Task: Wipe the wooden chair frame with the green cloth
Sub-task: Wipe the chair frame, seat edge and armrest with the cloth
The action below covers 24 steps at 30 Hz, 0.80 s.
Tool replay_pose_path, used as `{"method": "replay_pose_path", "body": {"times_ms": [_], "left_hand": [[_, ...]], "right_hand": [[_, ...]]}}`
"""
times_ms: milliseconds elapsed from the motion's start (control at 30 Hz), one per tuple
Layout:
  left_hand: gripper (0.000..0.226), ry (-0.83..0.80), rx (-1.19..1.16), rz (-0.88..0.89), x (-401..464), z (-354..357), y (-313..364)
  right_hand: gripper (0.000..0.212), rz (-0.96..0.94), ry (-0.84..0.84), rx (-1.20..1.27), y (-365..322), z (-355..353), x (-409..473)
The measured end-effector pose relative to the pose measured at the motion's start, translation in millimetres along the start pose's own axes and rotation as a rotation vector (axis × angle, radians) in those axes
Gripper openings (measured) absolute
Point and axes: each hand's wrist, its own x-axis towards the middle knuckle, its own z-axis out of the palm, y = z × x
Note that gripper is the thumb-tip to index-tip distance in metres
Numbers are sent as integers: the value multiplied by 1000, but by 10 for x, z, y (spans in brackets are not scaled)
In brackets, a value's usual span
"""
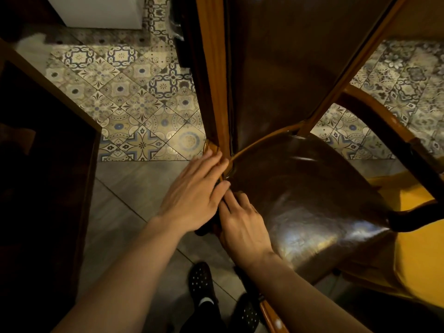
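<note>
Head view: both hands [194, 195] flat on chair frame [212, 68], cloth perhaps beneath.

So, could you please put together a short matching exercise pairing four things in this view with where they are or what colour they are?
Things:
1. left hand
2. right hand
3. seat cushion
4. floor tiles

Descriptions:
A. glossy dark brown
B. patterned, beyond the chair's left side
C. flat on the wooden chair frame where back meets seat
D. on the seat's near left edge

Pairs: 1-C, 2-D, 3-A, 4-B
</note>
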Motion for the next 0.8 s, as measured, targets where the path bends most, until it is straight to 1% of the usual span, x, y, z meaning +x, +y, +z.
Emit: {"method": "replay_pose_path", "body": {"times_ms": [33, 100, 167, 300, 367, 500, 667, 800], "left_hand": [[65, -59, 21, 32, 85, 32, 10], [72, -161, 25, 39, 203, 93, -23], [77, -202, 7, 34, 241, 141, -88], [68, -189, 19, 45, 202, 196, -123], [67, -187, 34, 35, 204, 202, -106], [70, -194, 67, 35, 220, 180, -80], [68, -202, 79, 25, 225, 178, -61], [67, -218, 76, 13, 230, 185, -53]], "right_hand": [[59, 1, -1, -8, -5, 12, -11], [59, -6, -14, -35, -12, 31, -36], [56, -15, -11, -51, -21, 27, -50], [43, -36, -1, -80, -9, -31, -65], [36, -49, -30, -90, -11, -65, -112], [35, -70, -86, -111, 5, -139, -227], [46, -115, -150, -120, 35, -183, -385], [41, -126, -227, -136, 45, -236, -477]]}}
